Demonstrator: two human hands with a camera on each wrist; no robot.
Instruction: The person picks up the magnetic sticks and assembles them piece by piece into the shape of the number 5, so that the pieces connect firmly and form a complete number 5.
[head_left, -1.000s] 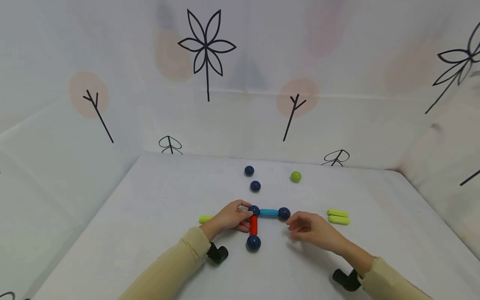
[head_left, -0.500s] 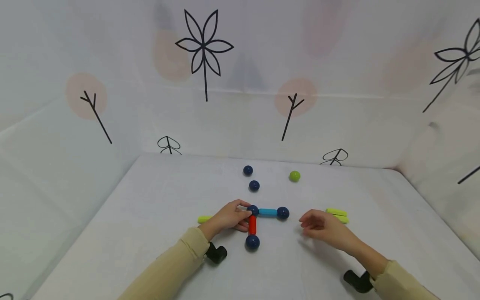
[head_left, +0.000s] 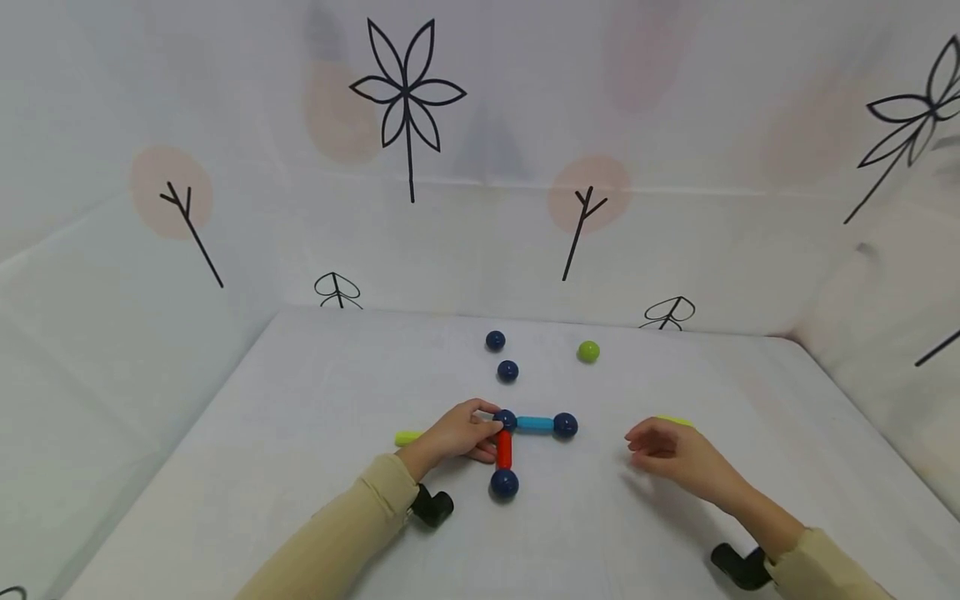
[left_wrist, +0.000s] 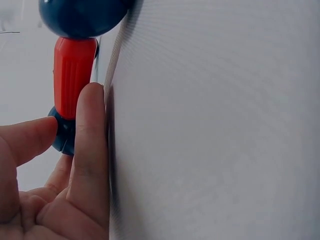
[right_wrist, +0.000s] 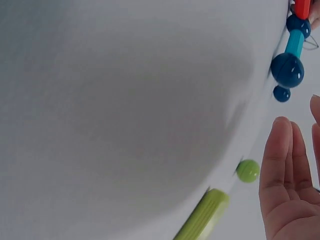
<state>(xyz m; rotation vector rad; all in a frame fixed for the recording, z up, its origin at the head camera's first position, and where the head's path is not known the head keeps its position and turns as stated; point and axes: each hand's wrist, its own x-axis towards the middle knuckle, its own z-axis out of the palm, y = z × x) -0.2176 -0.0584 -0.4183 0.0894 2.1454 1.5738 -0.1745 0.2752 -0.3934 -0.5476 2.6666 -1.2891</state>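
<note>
An L-shaped build of balls and rods lies on the white table. My left hand [head_left: 459,432] pinches its corner dark blue ball [head_left: 506,421] between thumb and fingers. From that ball a red rod [head_left: 504,451] runs toward me to a second blue ball [head_left: 504,484]. A light blue rod [head_left: 535,424] runs right to a third blue ball [head_left: 566,425]. In the left wrist view the thumb touches the corner ball just below the red rod [left_wrist: 74,77]. My right hand [head_left: 678,457] hovers with loose fingers, holding nothing, in front of yellow-green rods [head_left: 677,420] that it mostly covers.
Two loose dark blue balls [head_left: 507,371] and a green ball [head_left: 588,352] lie farther back. Another yellow-green rod [head_left: 407,437] shows behind my left wrist. A black wrist-worn piece [head_left: 432,507] sits under each forearm. A white printed cloth wall [head_left: 480,250] closes off the back.
My right hand has moved right, away from the light blue rod's end ball, and now covers most of the yellow-green rods. The left hand keeps its pinch on the corner ball.
</note>
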